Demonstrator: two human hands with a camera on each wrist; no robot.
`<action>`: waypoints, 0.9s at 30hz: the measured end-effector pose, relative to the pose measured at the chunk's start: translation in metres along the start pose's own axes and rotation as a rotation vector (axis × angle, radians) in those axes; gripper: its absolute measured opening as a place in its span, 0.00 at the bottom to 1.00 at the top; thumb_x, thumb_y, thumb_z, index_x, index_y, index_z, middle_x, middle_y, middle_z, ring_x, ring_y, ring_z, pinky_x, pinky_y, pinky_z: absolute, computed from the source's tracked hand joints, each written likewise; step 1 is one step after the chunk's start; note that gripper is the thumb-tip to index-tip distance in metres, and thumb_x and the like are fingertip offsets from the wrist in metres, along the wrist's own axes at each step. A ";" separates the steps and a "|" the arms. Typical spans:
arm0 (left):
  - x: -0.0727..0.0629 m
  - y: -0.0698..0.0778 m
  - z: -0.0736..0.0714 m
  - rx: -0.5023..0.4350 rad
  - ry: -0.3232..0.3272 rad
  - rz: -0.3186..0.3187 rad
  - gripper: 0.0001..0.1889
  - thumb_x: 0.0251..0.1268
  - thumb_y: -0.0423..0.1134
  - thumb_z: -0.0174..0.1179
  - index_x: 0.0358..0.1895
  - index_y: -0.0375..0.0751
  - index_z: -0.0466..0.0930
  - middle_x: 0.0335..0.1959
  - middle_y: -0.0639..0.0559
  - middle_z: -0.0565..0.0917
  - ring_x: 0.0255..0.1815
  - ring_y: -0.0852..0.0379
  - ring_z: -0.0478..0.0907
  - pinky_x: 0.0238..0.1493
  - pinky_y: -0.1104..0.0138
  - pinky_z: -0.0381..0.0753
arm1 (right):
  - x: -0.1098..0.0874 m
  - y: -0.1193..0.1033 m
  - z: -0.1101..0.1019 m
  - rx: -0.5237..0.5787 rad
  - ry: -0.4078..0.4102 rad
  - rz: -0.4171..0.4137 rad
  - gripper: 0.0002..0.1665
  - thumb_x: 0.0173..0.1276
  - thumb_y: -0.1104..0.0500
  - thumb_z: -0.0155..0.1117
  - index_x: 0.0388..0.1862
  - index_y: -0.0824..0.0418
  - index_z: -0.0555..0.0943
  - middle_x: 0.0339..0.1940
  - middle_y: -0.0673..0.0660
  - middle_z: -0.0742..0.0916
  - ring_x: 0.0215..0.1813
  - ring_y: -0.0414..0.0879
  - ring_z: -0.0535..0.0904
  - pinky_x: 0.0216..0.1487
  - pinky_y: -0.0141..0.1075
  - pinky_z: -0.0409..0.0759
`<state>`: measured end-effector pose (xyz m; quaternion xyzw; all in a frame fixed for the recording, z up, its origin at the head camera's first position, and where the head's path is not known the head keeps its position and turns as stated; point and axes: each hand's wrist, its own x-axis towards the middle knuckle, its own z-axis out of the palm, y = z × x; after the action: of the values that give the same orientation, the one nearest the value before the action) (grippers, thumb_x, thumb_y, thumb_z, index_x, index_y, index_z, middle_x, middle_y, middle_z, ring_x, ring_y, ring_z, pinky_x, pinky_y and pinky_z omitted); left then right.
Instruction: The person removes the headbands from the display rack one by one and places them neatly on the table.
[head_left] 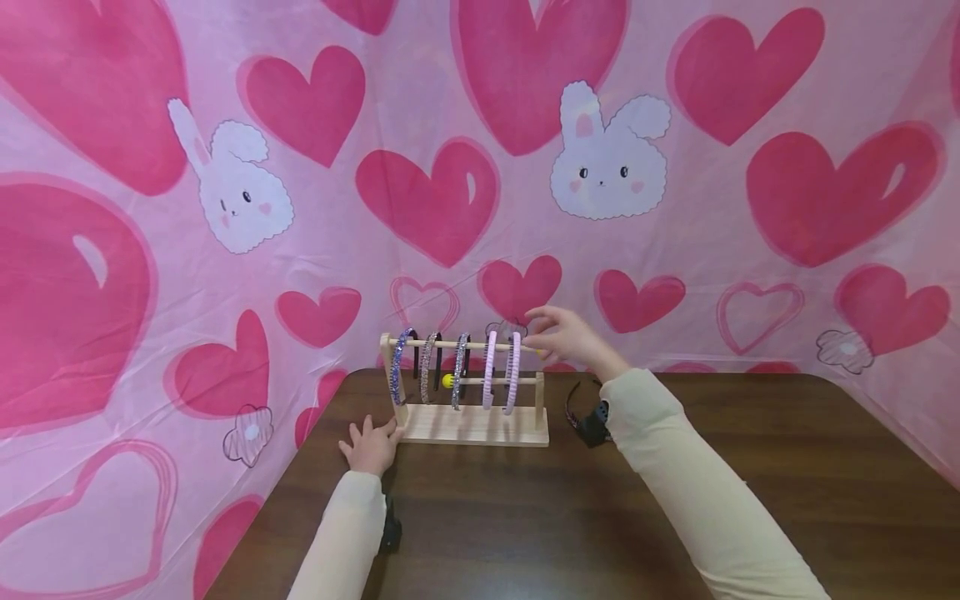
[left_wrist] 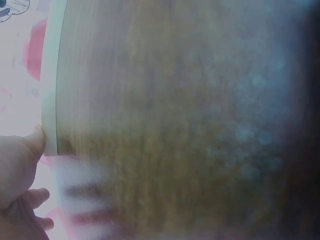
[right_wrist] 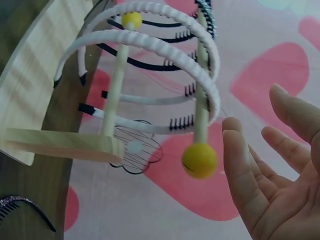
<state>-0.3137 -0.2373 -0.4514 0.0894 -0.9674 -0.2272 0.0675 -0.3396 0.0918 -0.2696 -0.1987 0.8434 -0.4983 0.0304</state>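
Observation:
A wooden headband rack (head_left: 472, 429) stands on the table, with two rods at different heights. Several headbands hang on its upper rod: glittery ones toward the left, and two pale pink headbands (head_left: 513, 375) toward the right. My left hand (head_left: 371, 446) touches the left end of the base with its thumb, its fingers spread. My right hand (head_left: 566, 340) is raised beside the upper rod's right end and holds nothing. In the right wrist view, its fingers are loosely bent near the yellow ball (right_wrist: 199, 161) capping that rod; the headbands hang just beyond.
A dark glittery headband (right_wrist: 25, 205) lies on the brown table (head_left: 540, 517) to the right of the rack, partly hidden by the right wrist's black device (head_left: 595, 423) in the head view. Behind the table hangs a pink cloth (head_left: 517, 225) with hearts and rabbits.

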 end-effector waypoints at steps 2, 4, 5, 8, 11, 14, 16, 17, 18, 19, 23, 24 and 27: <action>0.000 0.000 0.000 0.002 0.002 0.004 0.22 0.69 0.45 0.50 0.63 0.40 0.69 0.66 0.26 0.53 0.66 0.24 0.40 0.57 0.32 0.35 | 0.002 0.002 0.004 0.017 -0.002 0.003 0.31 0.61 0.64 0.64 0.63 0.65 0.67 0.53 0.70 0.74 0.33 0.54 0.80 0.32 0.43 0.81; 0.000 -0.001 0.000 0.003 0.002 0.004 0.22 0.68 0.45 0.50 0.62 0.40 0.69 0.66 0.26 0.53 0.66 0.24 0.40 0.57 0.32 0.35 | 0.004 0.004 0.007 0.031 -0.008 0.008 0.31 0.61 0.64 0.63 0.63 0.66 0.67 0.53 0.70 0.74 0.33 0.55 0.80 0.33 0.45 0.81; 0.000 0.000 0.000 0.003 0.002 0.004 0.22 0.68 0.45 0.50 0.62 0.40 0.69 0.66 0.25 0.53 0.66 0.24 0.40 0.57 0.32 0.35 | 0.005 0.005 0.009 0.031 -0.008 0.012 0.31 0.61 0.64 0.63 0.63 0.65 0.67 0.53 0.70 0.74 0.32 0.55 0.80 0.34 0.46 0.81; 0.000 0.000 0.000 0.003 0.006 0.005 0.22 0.68 0.45 0.50 0.62 0.40 0.69 0.66 0.25 0.53 0.66 0.24 0.40 0.57 0.32 0.35 | 0.009 0.008 0.013 0.061 -0.012 0.037 0.31 0.61 0.65 0.64 0.63 0.64 0.67 0.54 0.70 0.73 0.31 0.56 0.80 0.35 0.48 0.80; 0.000 -0.001 0.000 0.005 0.008 0.006 0.22 0.69 0.45 0.50 0.62 0.40 0.70 0.66 0.26 0.54 0.66 0.24 0.40 0.57 0.32 0.35 | 0.011 0.009 0.018 0.084 -0.017 0.055 0.31 0.60 0.66 0.64 0.63 0.63 0.68 0.54 0.69 0.72 0.28 0.53 0.79 0.32 0.46 0.81; 0.000 -0.001 0.000 0.007 0.012 0.009 0.22 0.68 0.45 0.50 0.62 0.40 0.70 0.66 0.26 0.54 0.65 0.24 0.40 0.56 0.32 0.36 | 0.013 0.010 0.023 0.089 -0.022 0.062 0.32 0.60 0.67 0.64 0.63 0.63 0.68 0.54 0.68 0.72 0.24 0.49 0.77 0.28 0.42 0.81; -0.001 -0.001 0.000 0.010 0.016 0.012 0.22 0.68 0.45 0.50 0.62 0.41 0.70 0.66 0.26 0.55 0.65 0.24 0.41 0.56 0.32 0.36 | 0.013 0.010 0.027 0.076 -0.021 0.063 0.32 0.59 0.67 0.64 0.63 0.63 0.68 0.54 0.68 0.73 0.24 0.48 0.77 0.26 0.40 0.80; -0.001 0.000 0.000 0.012 0.018 0.013 0.22 0.68 0.45 0.50 0.62 0.41 0.70 0.66 0.26 0.55 0.65 0.24 0.41 0.56 0.31 0.36 | 0.013 0.010 0.029 0.069 -0.019 0.066 0.32 0.59 0.68 0.64 0.63 0.63 0.68 0.54 0.67 0.73 0.24 0.48 0.77 0.26 0.39 0.80; -0.001 0.000 0.000 0.009 0.017 0.012 0.22 0.68 0.45 0.50 0.62 0.40 0.70 0.66 0.26 0.55 0.65 0.24 0.41 0.56 0.32 0.36 | 0.013 0.010 0.031 0.058 -0.013 0.066 0.32 0.59 0.68 0.64 0.63 0.62 0.68 0.54 0.67 0.73 0.24 0.48 0.77 0.25 0.38 0.80; -0.001 0.000 0.000 0.007 0.015 0.011 0.22 0.68 0.45 0.50 0.62 0.40 0.70 0.66 0.26 0.54 0.66 0.24 0.41 0.56 0.32 0.36 | 0.013 0.010 0.033 0.045 -0.007 0.064 0.31 0.59 0.68 0.64 0.63 0.62 0.69 0.54 0.67 0.74 0.23 0.47 0.78 0.25 0.38 0.80; 0.001 -0.001 0.002 0.005 0.014 0.007 0.22 0.68 0.45 0.51 0.62 0.40 0.70 0.66 0.26 0.54 0.65 0.24 0.41 0.57 0.32 0.35 | 0.013 0.011 0.038 0.012 0.015 0.056 0.30 0.59 0.67 0.64 0.62 0.64 0.70 0.52 0.69 0.75 0.22 0.47 0.79 0.24 0.37 0.80; 0.001 -0.001 0.002 0.002 0.011 0.005 0.22 0.68 0.45 0.50 0.62 0.40 0.69 0.66 0.26 0.54 0.66 0.24 0.40 0.57 0.32 0.35 | 0.013 0.011 0.039 0.008 0.019 0.054 0.30 0.59 0.67 0.64 0.62 0.65 0.70 0.52 0.70 0.76 0.22 0.47 0.79 0.23 0.37 0.80; 0.002 -0.001 0.003 0.003 0.014 0.008 0.22 0.68 0.45 0.50 0.62 0.40 0.69 0.66 0.26 0.54 0.65 0.24 0.40 0.57 0.32 0.35 | 0.013 0.011 0.041 -0.001 0.038 0.053 0.29 0.59 0.67 0.64 0.61 0.66 0.71 0.51 0.69 0.77 0.21 0.46 0.79 0.23 0.37 0.80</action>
<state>-0.3163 -0.2376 -0.4548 0.0875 -0.9676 -0.2247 0.0750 -0.3451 0.0579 -0.2978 -0.1670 0.8489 -0.5007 0.0276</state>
